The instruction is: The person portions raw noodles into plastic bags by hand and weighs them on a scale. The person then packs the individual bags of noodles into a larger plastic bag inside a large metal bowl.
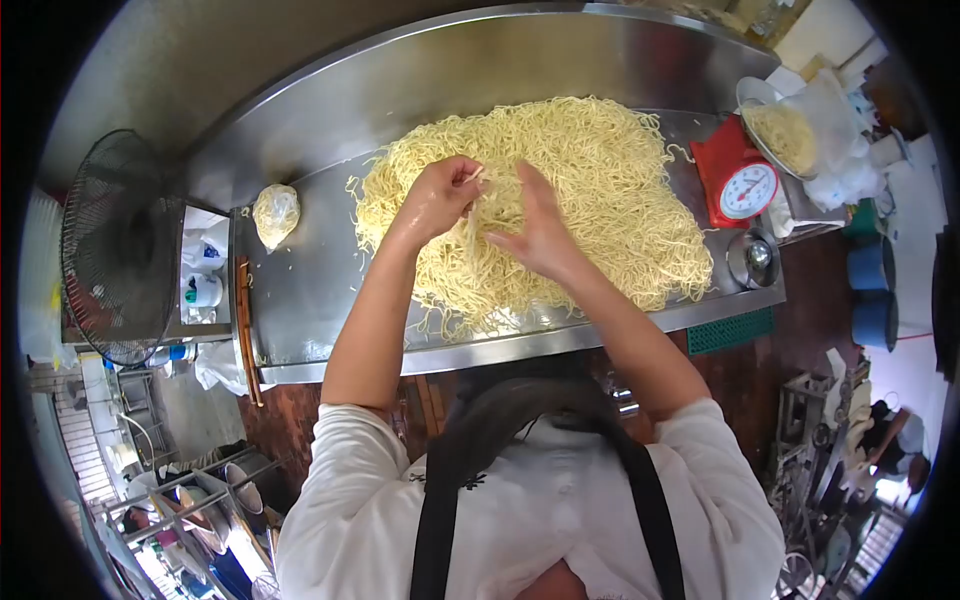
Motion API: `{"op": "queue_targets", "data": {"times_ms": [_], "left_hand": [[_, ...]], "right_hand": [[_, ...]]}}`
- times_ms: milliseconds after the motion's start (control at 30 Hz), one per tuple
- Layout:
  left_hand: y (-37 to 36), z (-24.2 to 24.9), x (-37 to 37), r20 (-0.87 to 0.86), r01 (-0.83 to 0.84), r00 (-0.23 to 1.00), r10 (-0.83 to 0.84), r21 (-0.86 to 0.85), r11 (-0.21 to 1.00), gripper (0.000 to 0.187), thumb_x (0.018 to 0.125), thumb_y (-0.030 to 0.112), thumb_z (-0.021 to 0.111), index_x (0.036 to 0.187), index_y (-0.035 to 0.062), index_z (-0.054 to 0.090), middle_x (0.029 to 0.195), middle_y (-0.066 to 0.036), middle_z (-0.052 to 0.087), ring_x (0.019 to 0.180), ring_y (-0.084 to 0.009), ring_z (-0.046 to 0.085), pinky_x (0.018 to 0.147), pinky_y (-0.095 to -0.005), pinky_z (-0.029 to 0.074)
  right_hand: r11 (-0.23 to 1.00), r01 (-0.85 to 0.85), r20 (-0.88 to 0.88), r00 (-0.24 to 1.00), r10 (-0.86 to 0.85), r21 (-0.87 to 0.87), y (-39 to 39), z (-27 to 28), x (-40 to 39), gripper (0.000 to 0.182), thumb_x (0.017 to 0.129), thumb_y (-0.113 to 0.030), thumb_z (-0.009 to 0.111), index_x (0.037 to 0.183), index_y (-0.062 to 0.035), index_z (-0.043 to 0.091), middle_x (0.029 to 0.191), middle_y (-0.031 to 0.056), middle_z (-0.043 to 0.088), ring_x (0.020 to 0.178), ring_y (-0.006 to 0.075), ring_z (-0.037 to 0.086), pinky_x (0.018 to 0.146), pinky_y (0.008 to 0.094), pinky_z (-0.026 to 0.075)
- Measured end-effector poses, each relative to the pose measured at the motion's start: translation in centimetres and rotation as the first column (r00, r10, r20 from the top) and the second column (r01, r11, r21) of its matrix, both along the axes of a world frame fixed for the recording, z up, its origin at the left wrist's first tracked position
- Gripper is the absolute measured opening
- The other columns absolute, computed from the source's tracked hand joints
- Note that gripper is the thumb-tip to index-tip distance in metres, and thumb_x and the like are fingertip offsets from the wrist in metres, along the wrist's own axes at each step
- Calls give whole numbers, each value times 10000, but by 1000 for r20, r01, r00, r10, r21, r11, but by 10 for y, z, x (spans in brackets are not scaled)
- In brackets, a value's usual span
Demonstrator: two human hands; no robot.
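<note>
A large spread pile of yellow noodles point(600, 190) covers the middle of the steel table point(320, 250). Over the left half of the pile is my left hand point(440, 198), its fingers pinched together on the edge of a clear plastic bag point(478, 215). My right hand point(540, 225) is just to the right of the bag, thumb and fingers spread apart, with nothing seen in its grasp. How much the thin bag holds cannot be made out against the noodles behind it. A filled, closed bag of noodles point(276, 216) lies at the table's left end.
A red scale point(718, 170) with a metal pan of noodles point(785, 138) stands at the right. Near it is a round metal bowl point(753, 260). Wooden sticks point(245, 330) lie along the left edge, beside a black fan point(122, 245). Another person point(895, 440) is far right.
</note>
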State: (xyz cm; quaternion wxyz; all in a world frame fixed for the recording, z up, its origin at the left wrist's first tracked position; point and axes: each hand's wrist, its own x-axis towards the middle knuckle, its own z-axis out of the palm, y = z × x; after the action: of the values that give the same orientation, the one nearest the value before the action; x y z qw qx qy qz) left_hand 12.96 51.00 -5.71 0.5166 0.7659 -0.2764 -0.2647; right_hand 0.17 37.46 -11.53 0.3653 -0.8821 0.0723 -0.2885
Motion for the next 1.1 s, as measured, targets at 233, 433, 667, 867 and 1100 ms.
{"op": "queue_targets", "data": {"times_ms": [233, 433, 667, 867, 1100], "left_hand": [[29, 6, 23, 175, -104, 972, 159, -288, 952, 505, 961, 306, 605, 1353, 30, 449, 1220, -178, 558, 1082, -222, 558, 913, -328, 467], [34, -156, -18, 170, 97, 980, -100, 24, 995, 509, 1019, 417, 457, 1321, 10, 507, 1202, -209, 578, 1117, -332, 533, 988, -420, 403], [-12, -47, -3, -150, -93, 987, 52, -281, 955, 348, 1028, 359, 457, 1032, 41, 596, 769, -26, 555, 668, -128, 490, 608, -297, 440], [-52, 85, 4, 119, -22, 992, 36, -114, 993, 394, 1020, 452, 453, 1076, 84, 585, 889, -37, 586, 835, -158, 555, 824, -323, 457], [-79, -44, -48, -61, -68, 997, 54, -260, 963, 449, 1008, 481, 446, 1094, 66, 597, 1054, -65, 608, 1037, -188, 533, 898, -355, 447]], "right_hand": [[808, -201, -25, 966, 258, 553, 25, 60, 87, 291, 944, -84, 563, 1223, -23, 507, 874, 79, 590, 740, 185, 575, 639, 332, 489], [359, -254, 252, 966, 54, 898, -22, 139, 79, 123, 1007, -130, 503, 1064, -34, 554, 761, 22, 516, 625, 132, 488, 587, 309, 462], [603, -93, 18, 992, 129, 793, -30, 46, 35, 254, 1024, -243, 492, 1174, -37, 497, 1036, 72, 624, 974, 184, 597, 897, 349, 493], [494, -270, 39, 903, 428, 827, -13, 50, 49, 232, 1023, -240, 499, 1158, -51, 504, 980, 48, 603, 867, 164, 590, 899, 328, 501], [325, -402, 303, 900, 314, 856, -107, 113, 28, 166, 1011, -198, 539, 1007, -33, 562, 749, 1, 514, 680, 125, 474, 720, 339, 496]]}}
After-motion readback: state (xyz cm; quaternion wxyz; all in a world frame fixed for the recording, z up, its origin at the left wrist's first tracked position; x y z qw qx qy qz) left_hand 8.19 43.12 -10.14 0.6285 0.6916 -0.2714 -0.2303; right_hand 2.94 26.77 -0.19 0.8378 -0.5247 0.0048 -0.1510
